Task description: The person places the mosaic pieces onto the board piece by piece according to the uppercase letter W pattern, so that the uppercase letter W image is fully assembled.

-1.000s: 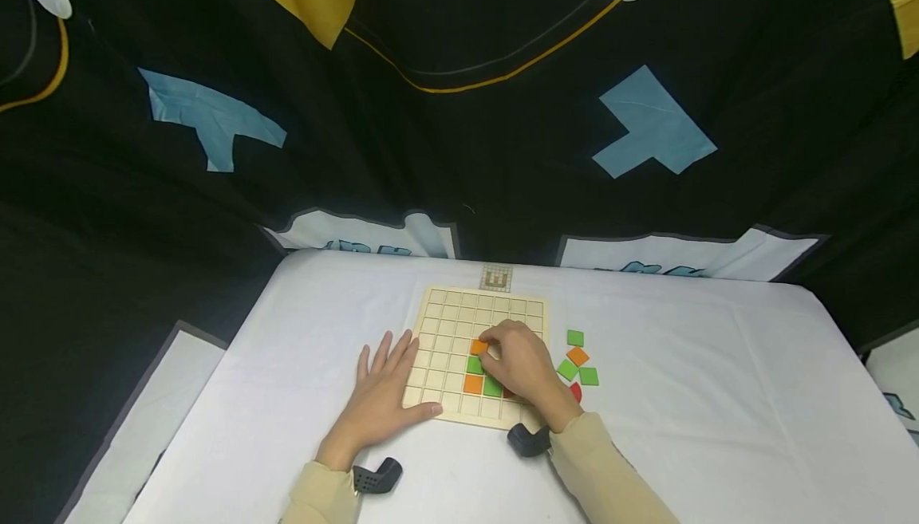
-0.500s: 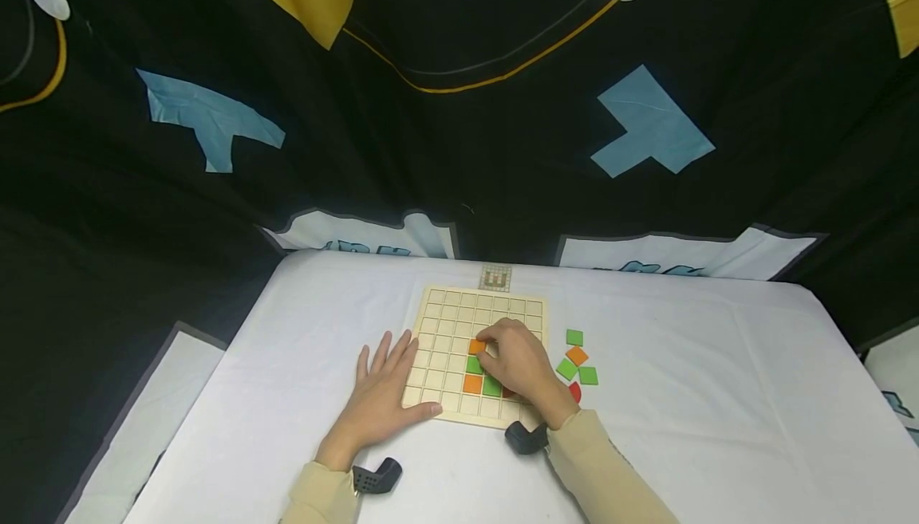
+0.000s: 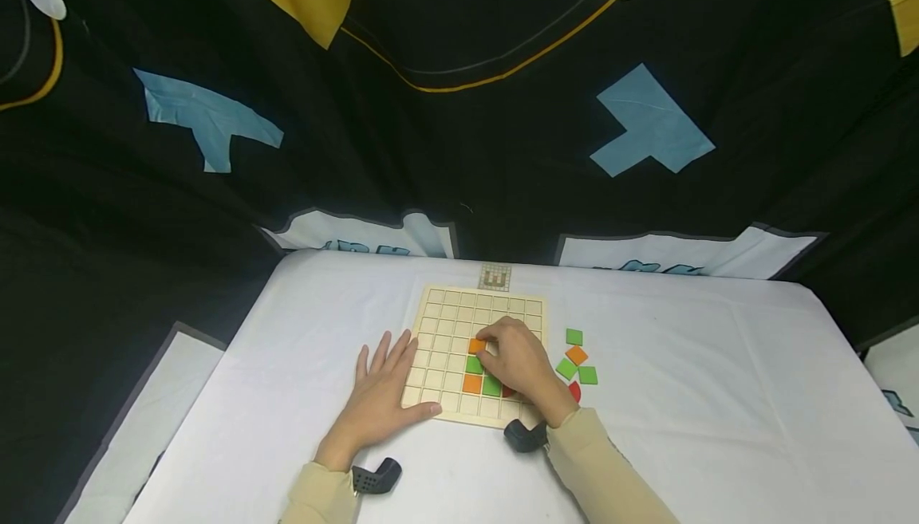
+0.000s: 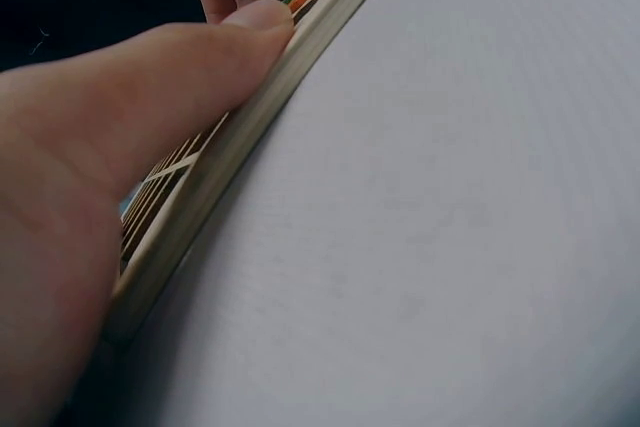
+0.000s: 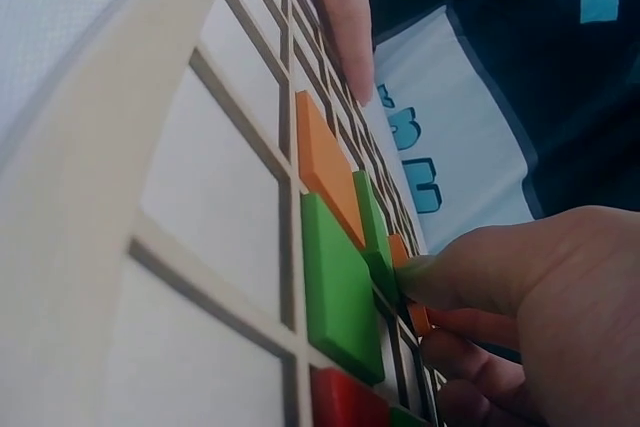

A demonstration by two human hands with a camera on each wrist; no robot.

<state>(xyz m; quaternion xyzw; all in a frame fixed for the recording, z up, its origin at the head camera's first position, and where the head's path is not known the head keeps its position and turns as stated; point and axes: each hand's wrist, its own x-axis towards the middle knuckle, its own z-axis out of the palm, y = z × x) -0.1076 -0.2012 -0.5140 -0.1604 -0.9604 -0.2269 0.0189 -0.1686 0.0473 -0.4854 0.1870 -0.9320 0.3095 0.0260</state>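
A pale wooden grid board [image 3: 439, 329] lies on the table. My left hand [image 3: 382, 401] rests spread along its left side, thumb on the near edge and fingertips at the left edge. My right hand [image 3: 522, 360] is over the board's middle, thumb and index finger pinching an orange square tile [image 3: 476, 345] at its cell. Nearer me in the grid sit a green tile [image 3: 474, 365], a second orange tile [image 3: 471, 384], another green tile [image 5: 338, 287] and a red piece [image 5: 345, 399]. The right hand hides part of the board in the head view.
Right of the board lie loose pieces: several green tiles [image 3: 588, 376], an orange tile [image 3: 577, 356] and a red rounded piece [image 3: 575, 392]. A small patterned card [image 3: 495, 277] touches the board's far edge. A white cloth covers the table [image 3: 718, 380]; a dark curtain [image 3: 431, 165] hangs behind.
Almost nothing differs: the right hand stays at the orange tile and the left hand keeps its place on the board. The head view shifts very slightly.
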